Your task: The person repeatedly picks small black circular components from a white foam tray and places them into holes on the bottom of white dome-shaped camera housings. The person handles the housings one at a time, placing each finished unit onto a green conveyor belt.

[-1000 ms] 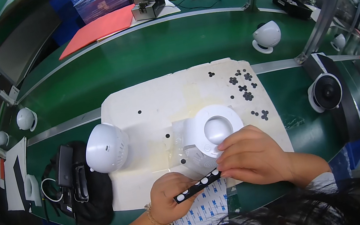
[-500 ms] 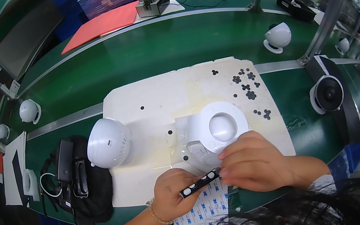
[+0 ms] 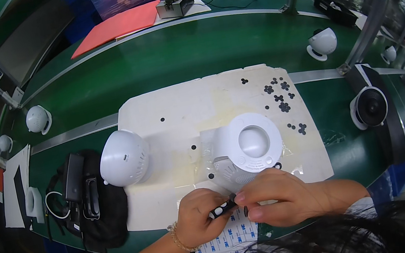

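My left hand is closed around a black strip with white dots. At the strip's upper end, the fingers of my right hand pinch together and touch it. A small dark piece shows by the right fingertips, too small to make out. Just beyond my hands, a white device with a ring-shaped base lies base up on a pale board. By my right knuckles a small black round piece shows at the device's edge. Below the strip hangs a white backing sheet with blue print.
Several black round pads dot the board's right side. A rounded white device stands at the left, beside a black bag. White devices with stands sit farther off; another with a dark front is at right.
My right hand has shifted left and slightly down along the strip, covering more of it. The view has shifted slightly. A black round piece now shows beside my right knuckles.
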{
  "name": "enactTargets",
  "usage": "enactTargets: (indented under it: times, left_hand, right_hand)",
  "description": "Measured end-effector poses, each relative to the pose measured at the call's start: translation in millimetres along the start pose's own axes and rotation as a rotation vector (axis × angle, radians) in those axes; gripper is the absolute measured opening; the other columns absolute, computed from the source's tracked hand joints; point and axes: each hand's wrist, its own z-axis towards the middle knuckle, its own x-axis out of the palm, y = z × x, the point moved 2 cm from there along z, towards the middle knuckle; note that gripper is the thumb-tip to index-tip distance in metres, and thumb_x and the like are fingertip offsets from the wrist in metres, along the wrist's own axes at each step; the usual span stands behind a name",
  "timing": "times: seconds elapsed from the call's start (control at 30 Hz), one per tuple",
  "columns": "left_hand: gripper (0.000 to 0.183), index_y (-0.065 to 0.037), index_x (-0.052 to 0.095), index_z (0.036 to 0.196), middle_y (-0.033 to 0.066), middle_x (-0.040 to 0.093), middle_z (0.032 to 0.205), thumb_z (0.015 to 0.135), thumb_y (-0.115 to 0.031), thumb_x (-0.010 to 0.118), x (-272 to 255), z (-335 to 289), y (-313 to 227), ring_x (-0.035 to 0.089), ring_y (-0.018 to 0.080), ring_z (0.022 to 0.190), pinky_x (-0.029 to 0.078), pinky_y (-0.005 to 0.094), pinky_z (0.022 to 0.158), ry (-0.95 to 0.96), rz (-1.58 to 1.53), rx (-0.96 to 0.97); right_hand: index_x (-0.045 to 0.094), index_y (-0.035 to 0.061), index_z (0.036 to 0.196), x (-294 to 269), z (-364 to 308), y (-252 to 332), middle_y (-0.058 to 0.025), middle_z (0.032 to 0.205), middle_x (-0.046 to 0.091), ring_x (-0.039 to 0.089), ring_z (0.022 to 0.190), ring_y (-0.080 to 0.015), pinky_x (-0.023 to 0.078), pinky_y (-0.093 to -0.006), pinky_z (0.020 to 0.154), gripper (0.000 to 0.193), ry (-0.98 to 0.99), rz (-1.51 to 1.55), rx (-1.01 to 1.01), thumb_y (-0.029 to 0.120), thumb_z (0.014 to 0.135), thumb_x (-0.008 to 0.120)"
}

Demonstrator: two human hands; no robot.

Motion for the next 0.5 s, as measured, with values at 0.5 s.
enactTargets:
  times: [0.5]
  left_hand:
    - [0.023, -0.004, 0.062, 0.082, 0.0102, 0.059, 0.068, 0.059, -0.005, 0.066, 7.5, 4.4, -1.7, 0.057, 0.026, 0.06, 0.044, 0.0323, 0.056, 0.061, 0.054, -0.095]
  right_hand:
    - [0.057, 0.0177, 0.106, 1.3, -12.3, 2.9, -0.004, 0.105, 0.052, 0.052, 0.083, -0.0159, 0.043, -0.0243, 0.063, 0.037, 0.022, -0.155, -0.126, 0.016, 0.069, 0.063]
